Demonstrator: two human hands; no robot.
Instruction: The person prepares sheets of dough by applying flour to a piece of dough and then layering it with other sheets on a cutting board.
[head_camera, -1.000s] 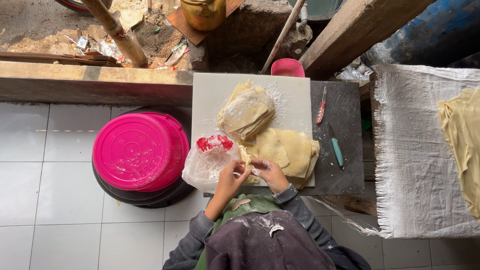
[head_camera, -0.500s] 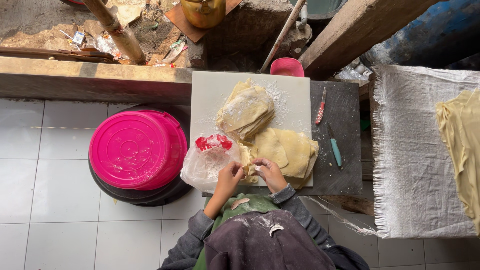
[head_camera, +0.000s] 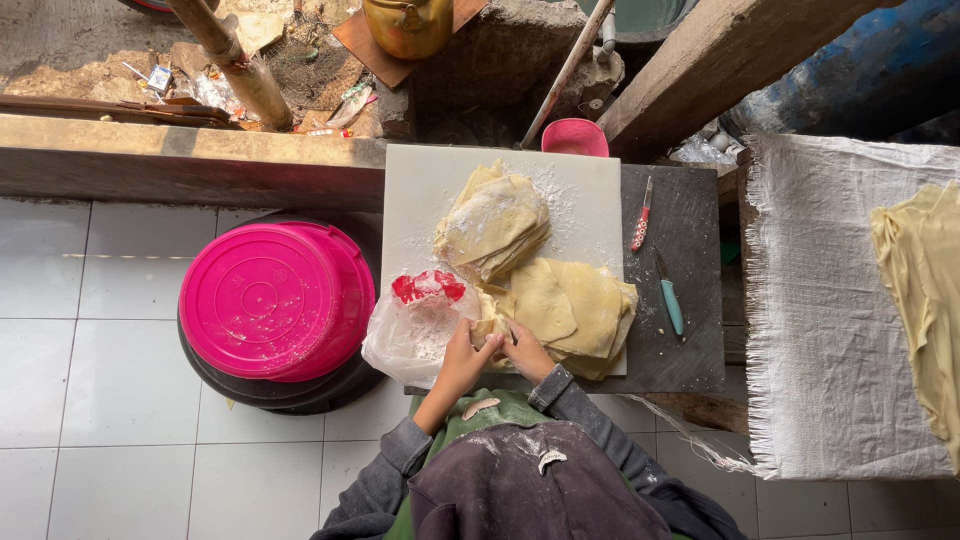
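Pale yellow dough sheets (head_camera: 570, 310) are lying in a loose stack on the white cutting board (head_camera: 590, 185), at its near right corner, edges overhanging slightly. Thin, floppy, flour-dusted. A small dough piece (head_camera: 490, 325) is sitting at the stack's left edge, by the board's near edge, pinched between left hand (head_camera: 462, 358) and right hand (head_camera: 525, 350). A second folded dough stack (head_camera: 492, 225) is resting farther back, mid-board, tilted and creased.
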